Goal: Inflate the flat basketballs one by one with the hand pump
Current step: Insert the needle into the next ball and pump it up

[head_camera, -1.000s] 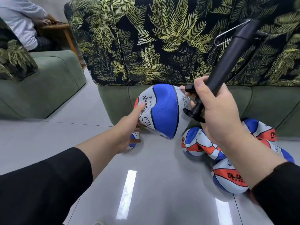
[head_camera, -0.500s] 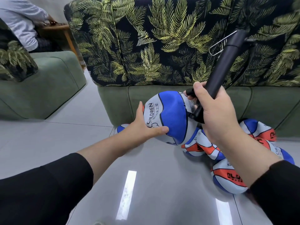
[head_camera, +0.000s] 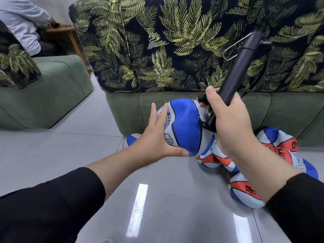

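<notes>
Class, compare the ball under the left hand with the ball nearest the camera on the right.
The blue-and-white ball is propped up, the left hand touching it; the blue, white and orange ball lies untouched on the floor. The first shows no orange. Both look underinflated.

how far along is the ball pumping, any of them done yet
Done: nothing visibly; no fully round ball shows. In hand: the left hand steadies one basketball while the right hand grips the pump, needle at the ball's top. Left: the flat balls piled by the sofa.
</notes>
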Tool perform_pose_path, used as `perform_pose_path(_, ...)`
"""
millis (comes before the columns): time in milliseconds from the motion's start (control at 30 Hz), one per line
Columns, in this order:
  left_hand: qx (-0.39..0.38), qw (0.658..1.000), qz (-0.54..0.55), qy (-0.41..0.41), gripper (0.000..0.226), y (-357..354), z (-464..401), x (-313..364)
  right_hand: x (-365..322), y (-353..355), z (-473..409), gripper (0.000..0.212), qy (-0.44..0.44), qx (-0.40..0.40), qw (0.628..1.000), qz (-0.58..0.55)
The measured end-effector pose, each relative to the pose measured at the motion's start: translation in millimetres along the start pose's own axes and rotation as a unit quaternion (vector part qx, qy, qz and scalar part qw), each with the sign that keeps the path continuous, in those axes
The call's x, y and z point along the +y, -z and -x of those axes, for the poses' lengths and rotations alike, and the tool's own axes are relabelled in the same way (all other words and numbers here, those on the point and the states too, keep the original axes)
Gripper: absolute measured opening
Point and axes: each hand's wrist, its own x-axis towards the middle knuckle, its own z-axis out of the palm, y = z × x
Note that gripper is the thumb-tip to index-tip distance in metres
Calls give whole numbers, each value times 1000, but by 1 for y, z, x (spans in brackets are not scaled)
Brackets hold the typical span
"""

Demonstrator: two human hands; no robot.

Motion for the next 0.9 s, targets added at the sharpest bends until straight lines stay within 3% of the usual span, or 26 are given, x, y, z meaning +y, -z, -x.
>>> perform_pose_path(200, 94, 990, -103, -37, 124, -1, 0, 7, -6, 5, 0, 34, -31, -19, 998, -45)
perform_pose_path(333, 132, 986, -99, -37, 109, 5, -2, -1, -15, 11, -3, 16, -29, -31, 998, -53)
perform_pose_path(533, 177, 980, -61, -64, 104, 11, -4, -8, -19, 14, -5, 16, -34, -44, 997, -46)
perform_pose_path(633, 196, 973, -107, -53, 112, 12, -4, -5, -17, 14, -5, 18, -42, -38, 996, -67)
perform_pose_path(733, 254, 947, -185, -72, 103, 12, -6, -10, -17, 15, -5, 20, -43, -40, 996, -70)
perform_pose_path(800, 263, 946, -165, -94, 101, 11, -7, -13, -18, 15, -5, 20, -47, -40, 996, -71)
perform_pose_path(900, 208, 971, -68, -94, 106, 14, -3, -14, -18, 15, -2, 25, -51, -45, 996, -65)
